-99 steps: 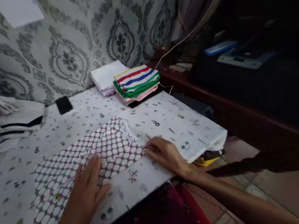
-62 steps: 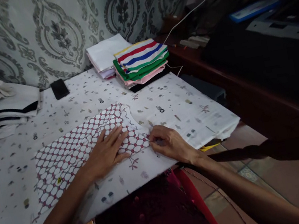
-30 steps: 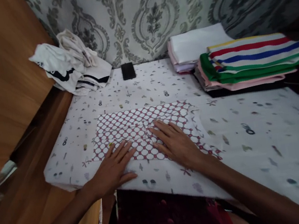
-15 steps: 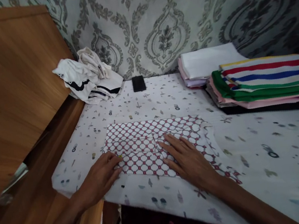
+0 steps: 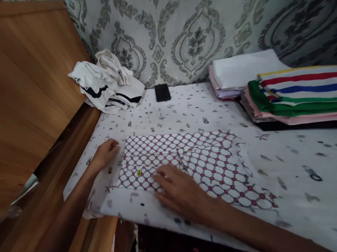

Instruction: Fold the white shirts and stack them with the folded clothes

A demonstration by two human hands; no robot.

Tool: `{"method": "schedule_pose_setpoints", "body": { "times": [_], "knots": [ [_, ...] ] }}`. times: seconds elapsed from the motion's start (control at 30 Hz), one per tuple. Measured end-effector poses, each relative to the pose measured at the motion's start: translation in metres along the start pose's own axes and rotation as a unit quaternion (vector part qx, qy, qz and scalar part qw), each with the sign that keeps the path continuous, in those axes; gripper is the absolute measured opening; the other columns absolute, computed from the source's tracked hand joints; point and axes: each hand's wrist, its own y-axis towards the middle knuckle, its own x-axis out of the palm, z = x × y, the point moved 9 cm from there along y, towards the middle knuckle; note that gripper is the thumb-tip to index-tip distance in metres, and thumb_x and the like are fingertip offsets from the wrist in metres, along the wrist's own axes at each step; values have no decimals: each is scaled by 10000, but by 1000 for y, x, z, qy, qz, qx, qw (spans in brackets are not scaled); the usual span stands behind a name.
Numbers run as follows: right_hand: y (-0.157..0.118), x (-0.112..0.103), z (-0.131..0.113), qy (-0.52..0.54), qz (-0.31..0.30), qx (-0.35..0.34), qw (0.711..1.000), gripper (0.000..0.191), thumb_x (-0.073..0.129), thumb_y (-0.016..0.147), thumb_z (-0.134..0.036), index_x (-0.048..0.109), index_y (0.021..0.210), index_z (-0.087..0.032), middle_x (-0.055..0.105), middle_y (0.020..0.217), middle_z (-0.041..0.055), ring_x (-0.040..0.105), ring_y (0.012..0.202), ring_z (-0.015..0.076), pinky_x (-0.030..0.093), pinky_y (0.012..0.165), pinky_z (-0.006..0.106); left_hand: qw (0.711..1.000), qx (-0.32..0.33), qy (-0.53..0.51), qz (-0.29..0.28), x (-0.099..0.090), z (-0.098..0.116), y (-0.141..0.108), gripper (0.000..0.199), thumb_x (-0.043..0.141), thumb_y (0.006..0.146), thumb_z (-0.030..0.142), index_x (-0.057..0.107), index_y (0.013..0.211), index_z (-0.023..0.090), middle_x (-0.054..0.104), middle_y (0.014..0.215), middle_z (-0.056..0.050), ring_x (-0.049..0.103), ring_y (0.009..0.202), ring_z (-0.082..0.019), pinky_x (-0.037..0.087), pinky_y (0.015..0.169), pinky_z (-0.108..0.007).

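Observation:
A white garment with a red and grey lattice pattern [image 5: 214, 165] lies folded flat on the patterned white sheet, a small yellow sticker [image 5: 139, 173] near its left end. My right hand [image 5: 183, 190] is over the garment's lower front edge, fingers bent and slightly apart, a little blurred. Left of the garment, my left hand [image 5: 106, 152] is at the sheet's left side with its fingers curled together. Whether it pinches the sheet cannot be made out; the cloth beneath its wrist is bunched.
Crumpled white clothes [image 5: 108, 82] lie at the back left, beside a wooden panel [image 5: 16, 79]. A black phone-like object [image 5: 162, 92] rests near the wall. Folded white cloth [image 5: 248, 69] and a stack with striped fabric [image 5: 317, 82] stand at the right.
My left hand has left the garment and moved up and left to the sheet's side. My right hand has slid left and towards me. The sheet's front left corner has shifted, and the view has moved slightly.

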Motion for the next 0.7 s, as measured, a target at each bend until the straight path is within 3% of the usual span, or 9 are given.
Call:
{"method": "schedule_pose_setpoints", "body": {
  "times": [0.1, 0.2, 0.37, 0.5, 0.6, 0.7],
  "knots": [
    [42, 23, -51, 13, -67, -55, 996, 210, 602, 921, -317, 621, 1042, -147, 660, 1039, 122, 596, 979, 254, 549, 768, 381, 1000, -22, -7, 13, 5, 3, 42, 304, 540, 799, 340, 622, 1036, 168, 669, 897, -38, 611, 849, -192, 457, 767, -284],
    [70, 42, -68, -12, -84, -41, 996, 277, 621, 897, -331, 618, 1054, -103, 666, 1024, 152, 605, 965, 288, 552, 737, 407, 1000, -24, 0, 10, 12, 11, 70, 305, 624, 742, 342, 632, 994, 170, 670, 897, -43, 608, 853, -200, 446, 760, -284],
    [81, 54, -68, -42, -97, -19, 994, 188, 482, 929, -116, 613, 1059, -77, 688, 999, 168, 655, 900, 275, 553, 644, 381, 999, -23, -4, -34, 23, 16, 83, 184, 668, 653, 301, 617, 784, 182, 637, 751, -10, 576, 756, -180, 415, 668, -265],
    [83, 51, -64, -40, -115, -14, 992, 185, 491, 903, -72, 626, 1028, -82, 711, 964, 158, 684, 852, 249, 550, 619, 350, 996, -12, -13, -82, 25, 23, 81, 100, 627, 637, 253, 551, 626, 188, 538, 564, 35, 505, 595, -135, 366, 553, -236],
    [84, 49, -51, 5, -110, 32, 993, 204, 498, 887, -88, 627, 1045, -102, 730, 956, 142, 689, 791, 242, 528, 600, 345, 993, -8, -36, -108, 21, 33, 76, 123, 618, 641, 257, 517, 615, 193, 502, 515, 49, 462, 521, -116, 335, 497, -223],
    [76, 38, -29, 108, -50, 113, 987, 153, 536, 848, -121, 632, 966, -142, 733, 903, 98, 665, 742, 216, 494, 622, 324, 983, -20, -113, -142, 17, 45, 71, 158, 651, 624, 283, 527, 656, 191, 518, 521, 49, 466, 492, -111, 336, 472, -214]
  ]
}}
